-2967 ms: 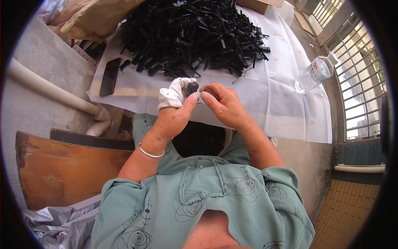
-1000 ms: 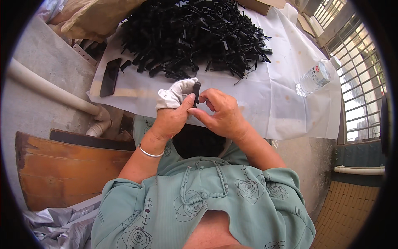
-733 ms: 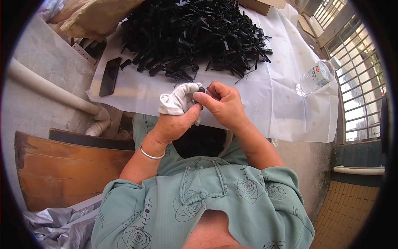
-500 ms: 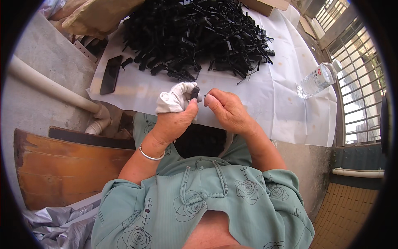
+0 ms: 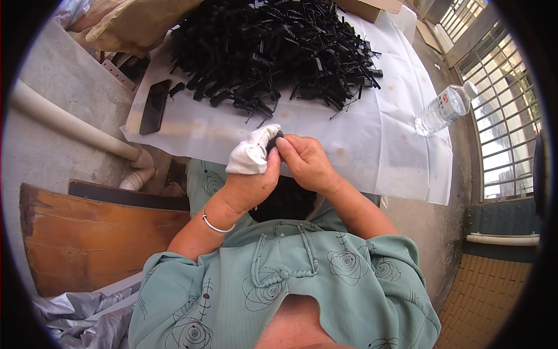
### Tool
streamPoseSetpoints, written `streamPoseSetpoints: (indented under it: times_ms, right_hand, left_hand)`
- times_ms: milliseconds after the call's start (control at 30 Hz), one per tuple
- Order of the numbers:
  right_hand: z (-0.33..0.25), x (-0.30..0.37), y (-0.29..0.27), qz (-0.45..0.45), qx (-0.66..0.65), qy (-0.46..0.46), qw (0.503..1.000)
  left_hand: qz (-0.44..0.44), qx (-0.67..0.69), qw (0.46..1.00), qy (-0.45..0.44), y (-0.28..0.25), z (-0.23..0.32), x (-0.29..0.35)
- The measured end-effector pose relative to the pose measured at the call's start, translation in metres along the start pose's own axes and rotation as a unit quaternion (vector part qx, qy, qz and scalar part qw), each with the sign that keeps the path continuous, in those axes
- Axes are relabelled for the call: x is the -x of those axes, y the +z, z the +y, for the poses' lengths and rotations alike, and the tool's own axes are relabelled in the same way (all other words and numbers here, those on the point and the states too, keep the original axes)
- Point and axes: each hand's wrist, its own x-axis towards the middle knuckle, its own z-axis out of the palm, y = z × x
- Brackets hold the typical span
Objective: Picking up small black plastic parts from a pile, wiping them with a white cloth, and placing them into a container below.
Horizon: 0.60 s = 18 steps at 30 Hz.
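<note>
My left hand (image 5: 253, 183), its fingers covered by a white cloth glove (image 5: 249, 157) with the thumb bare, is closed on a small black plastic part (image 5: 272, 143). Thumb and forefinger of my right hand (image 5: 308, 164) pinch at the same part from the right, so the two hands meet. Most of the part is hidden by fingers. Both hands are just above the near edge of a table under a white plastic sheet (image 5: 401, 151). Beyond them rises a big pile of similar black plastic parts (image 5: 273, 52), some with thin stems sticking out.
A dark phone (image 5: 155, 106) lies at the table's left edge. Toward the right edge stands a clear water bottle (image 5: 444, 109). A cardboard box (image 5: 367, 8) is at the back. Left of me are a pipe (image 5: 70, 119) and a wooden board (image 5: 104, 238); a barred window (image 5: 504, 116) is right.
My hands have come together: the right moved in to the black part, and the left dropped slightly. The sheet's right edge has shifted inward.
</note>
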Motion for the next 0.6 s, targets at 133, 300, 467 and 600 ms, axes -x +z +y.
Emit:
streamPoseSetpoints:
  times_ms: [133, 300, 467, 600]
  right_hand:
    - [-0.007, 0.001, -0.005, -0.036, -0.080, -0.007, 0.996]
    - [0.000, 0.001, 0.002, -0.003, -0.035, 0.034, 0.999]
    - [-0.021, -0.006, -0.013, -0.031, -0.067, -0.019, 0.997]
    - [-0.033, -0.007, -0.029, -0.047, 0.233, 0.018, 0.971]
  left_hand:
    - [0.000, 0.076, 0.997, -0.027, -0.001, 0.009, -0.002]
    - [0.004, -0.054, 0.997, 0.052, -0.005, 0.013, -0.004]
    - [-0.002, 0.259, 0.961, -0.096, -0.004, 0.006, -0.006]
    - [-0.039, 0.408, 0.883, -0.230, -0.021, 0.004, -0.015]
